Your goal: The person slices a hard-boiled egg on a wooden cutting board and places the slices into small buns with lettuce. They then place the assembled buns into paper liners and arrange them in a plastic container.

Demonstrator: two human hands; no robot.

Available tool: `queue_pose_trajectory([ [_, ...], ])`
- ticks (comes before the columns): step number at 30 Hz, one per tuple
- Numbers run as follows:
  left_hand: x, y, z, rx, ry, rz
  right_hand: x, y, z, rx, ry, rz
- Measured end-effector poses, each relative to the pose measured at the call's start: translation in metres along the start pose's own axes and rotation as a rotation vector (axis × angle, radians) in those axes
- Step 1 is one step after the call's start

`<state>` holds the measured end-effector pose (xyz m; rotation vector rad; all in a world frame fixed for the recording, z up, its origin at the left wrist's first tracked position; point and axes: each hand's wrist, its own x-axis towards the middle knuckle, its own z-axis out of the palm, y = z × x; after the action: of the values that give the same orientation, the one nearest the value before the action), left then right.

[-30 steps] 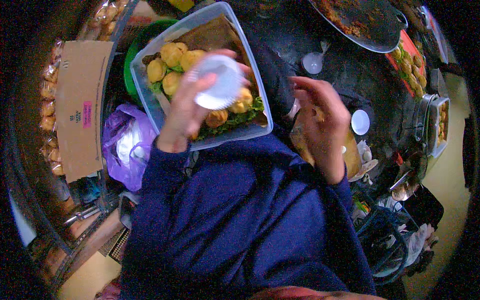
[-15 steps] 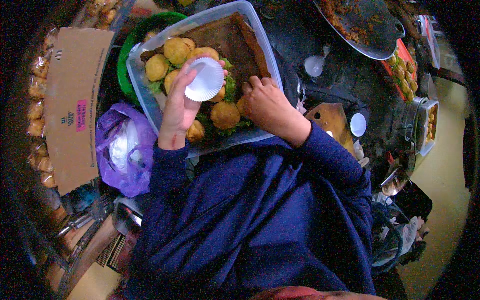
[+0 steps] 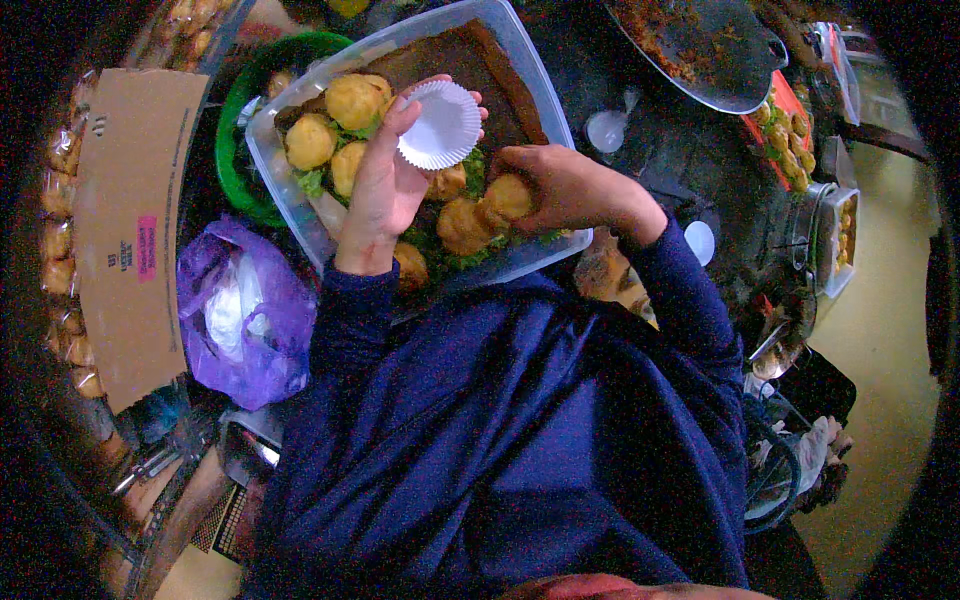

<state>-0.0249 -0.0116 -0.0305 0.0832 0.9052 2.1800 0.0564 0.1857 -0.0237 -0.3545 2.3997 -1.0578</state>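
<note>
A white fluted paper baking cup (image 3: pixel 440 125) rests in my left hand (image 3: pixel 378 195), palm up, with the thumb along its edge. Beneath it is a clear plastic box (image 3: pixel 281 205), holding several round golden filled puffs (image 3: pixel 311 142) with green lettuce (image 3: pixel 312 184) poking out. My right hand (image 3: pixel 585 190) is curled around one golden puff (image 3: pixel 510 197) at the box's near right side, just above another puff (image 3: pixel 463 226). Part of that grip is hidden behind the fingers and the puff.
At the left are a cardboard flap (image 3: pixel 130 230), wrapped pastries (image 3: pixel 57 240) and a purple plastic bag (image 3: pixel 240 310). A green basin (image 3: pixel 232 150) sits behind the box. A pan with brown filling (image 3: pixel 715 70) is at far right, near small white paper cups (image 3: pixel 700 242) and a tub (image 3: pixel 845 235).
My right hand has drawn back toward me and to the right, turning, with a puff now showing in its fingers. My left hand has shifted slightly right with the paper cup.
</note>
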Motion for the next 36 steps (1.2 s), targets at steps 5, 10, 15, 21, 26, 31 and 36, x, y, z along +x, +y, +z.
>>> queue_pose_trajectory([
  [5, 0.01, -0.014, -0.004, -0.006, -0.039, -0.058, -0.011, -0.009, -0.026, 0.431, -0.073, -0.109],
  [10, 0.009, -0.026, -0.002, -0.009, 0.062, -0.143, -0.007, -0.022, -0.028, 0.945, 0.03, -0.096],
  [15, 0.002, -0.03, -0.003, 0.02, -0.016, -0.095, 0.0, -0.033, -0.024, 0.792, 0.416, -0.047],
  [21, 0.006, -0.039, -0.013, -0.175, 0.043, -0.137, 0.007, -0.046, -0.017, 0.41, 0.61, 0.015],
  [26, 0.005, -0.04, -0.012, -0.261, 0.057, -0.178, 0.008, -0.045, -0.019, 0.538, 0.624, 0.028],
  [31, -0.002, -0.032, 0.003, -0.152, 0.147, -0.169, 0.007, -0.05, -0.013, 0.379, 0.707, -0.004],
  [36, 0.0, -0.026, 0.003, -0.199, -0.041, -0.078, 0.002, -0.053, -0.019, 0.144, 0.686, -0.08],
])
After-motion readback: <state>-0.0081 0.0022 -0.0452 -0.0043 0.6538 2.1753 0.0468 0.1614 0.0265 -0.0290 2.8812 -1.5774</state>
